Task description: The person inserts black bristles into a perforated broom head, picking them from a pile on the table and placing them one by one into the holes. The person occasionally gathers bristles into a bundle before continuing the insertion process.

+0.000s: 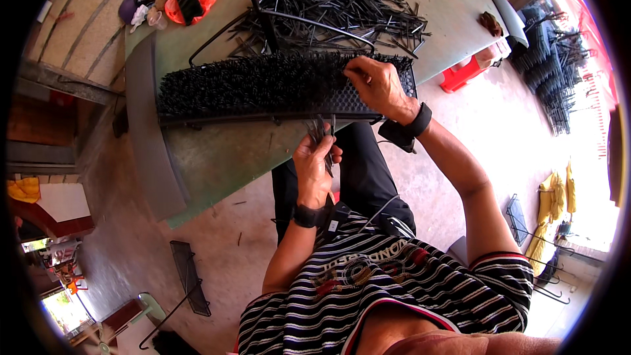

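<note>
A long black perforated panel (348,100) lies across the near part of the table, most of it filled with dense black bristle tufts (236,86). Bare holes show toward its right end. My right hand (378,86) is over that end, thumb and fingertips pinched together at the edge of the tufts; whatever they grip is too small to make out. Below the panel's front edge, my left hand (315,158) is closed round a bunch of thin dark strips (318,130), their ends pointing up toward the panel.
A big heap of loose black strips (335,10) covers the far part of the green table (223,171). A black metal rod frame (315,23) rises behind the panel. An orange bag (192,0) sits far left, a red stool (460,76) right, and another black panel (190,276) on the floor.
</note>
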`<state>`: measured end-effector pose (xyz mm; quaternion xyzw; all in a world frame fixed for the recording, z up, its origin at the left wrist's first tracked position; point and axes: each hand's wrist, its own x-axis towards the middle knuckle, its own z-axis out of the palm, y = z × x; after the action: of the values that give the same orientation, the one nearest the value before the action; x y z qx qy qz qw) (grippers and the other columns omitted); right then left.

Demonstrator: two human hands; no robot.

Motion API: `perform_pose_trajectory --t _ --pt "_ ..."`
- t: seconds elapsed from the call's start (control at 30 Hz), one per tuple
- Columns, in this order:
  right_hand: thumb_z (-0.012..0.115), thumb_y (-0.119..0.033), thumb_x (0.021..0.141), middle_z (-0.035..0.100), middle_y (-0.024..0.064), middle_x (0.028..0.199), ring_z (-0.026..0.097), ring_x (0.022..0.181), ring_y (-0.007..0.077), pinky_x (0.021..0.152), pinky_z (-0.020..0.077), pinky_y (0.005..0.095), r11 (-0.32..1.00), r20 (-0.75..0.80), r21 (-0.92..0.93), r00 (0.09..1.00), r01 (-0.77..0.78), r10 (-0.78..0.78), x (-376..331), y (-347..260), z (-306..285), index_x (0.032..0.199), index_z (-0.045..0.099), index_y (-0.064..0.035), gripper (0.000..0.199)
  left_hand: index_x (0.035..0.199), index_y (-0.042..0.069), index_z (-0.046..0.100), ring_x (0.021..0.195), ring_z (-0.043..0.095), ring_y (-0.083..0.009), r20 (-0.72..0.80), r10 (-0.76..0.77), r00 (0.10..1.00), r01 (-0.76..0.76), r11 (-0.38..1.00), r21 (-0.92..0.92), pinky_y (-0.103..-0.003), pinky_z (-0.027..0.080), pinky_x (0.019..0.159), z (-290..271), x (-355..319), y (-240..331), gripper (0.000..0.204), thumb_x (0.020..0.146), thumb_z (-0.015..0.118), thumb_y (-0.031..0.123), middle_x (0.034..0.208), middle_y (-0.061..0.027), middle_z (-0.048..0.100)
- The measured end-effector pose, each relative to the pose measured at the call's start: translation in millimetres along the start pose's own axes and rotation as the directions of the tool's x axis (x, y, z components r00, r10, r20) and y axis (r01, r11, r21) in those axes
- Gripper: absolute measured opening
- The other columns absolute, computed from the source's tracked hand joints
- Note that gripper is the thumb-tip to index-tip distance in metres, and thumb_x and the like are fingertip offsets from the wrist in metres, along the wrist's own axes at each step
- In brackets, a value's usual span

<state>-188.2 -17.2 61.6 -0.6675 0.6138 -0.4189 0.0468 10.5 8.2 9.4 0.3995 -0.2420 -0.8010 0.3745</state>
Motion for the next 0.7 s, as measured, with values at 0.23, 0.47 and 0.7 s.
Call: perform_pose_trajectory --t 0.23,0.47,0.7 --pt "0.063 -0.005 0.082 0.064 0.0093 0.069 0.065 0.061 0.0126 0.053 0.0498 0.0234 0.937 -0.181 0.257 0.941 -0.234 0.285 -0.5 -10.7 -7.0 0.092 0.058 0.0007 0.013 0.106 0.003 0.062 0.059 0.054 -0.0125 -0.004 -0.002 1.0 0.002 1.0 -0.011 -0.025 0.044 0.051 0.1 -0.6 -0.1 0.024 0.082 0.064 0.007 0.078 -0.0043 0.061" --pt "0.067 -0.002 0.079 0.063 0.0116 0.077 0.065 0.062 0.0201 0.054 0.052 0.0267 0.998 -0.223 0.041 0.974 -0.039 0.047 -11.2 -4.1 8.1 0.092 0.058 0.0008 0.017 0.105 0.003 0.063 0.06 0.055 -0.0126 -0.007 0.0 1.0 0.0 1.0 -0.008 -0.025 0.044 0.051 1.4 -1.2 0.5 0.023 0.082 0.064 0.007 0.079 -0.0043 0.061" --pt "0.066 0.0 0.078 0.063 0.0119 0.078 0.065 0.063 0.0227 0.053 0.0516 0.0285 0.996 -0.215 0.085 0.976 -0.023 0.041 -12.3 -3.9 12.6 0.092 0.058 0.0014 0.016 0.106 0.004 0.063 0.059 0.055 -0.0122 -0.02 -0.005 1.0 0.005 1.0 -0.017 -0.025 0.044 0.05 0.6 -1.5 2.8 0.023 0.083 0.063 0.008 0.079 -0.0037 0.061"
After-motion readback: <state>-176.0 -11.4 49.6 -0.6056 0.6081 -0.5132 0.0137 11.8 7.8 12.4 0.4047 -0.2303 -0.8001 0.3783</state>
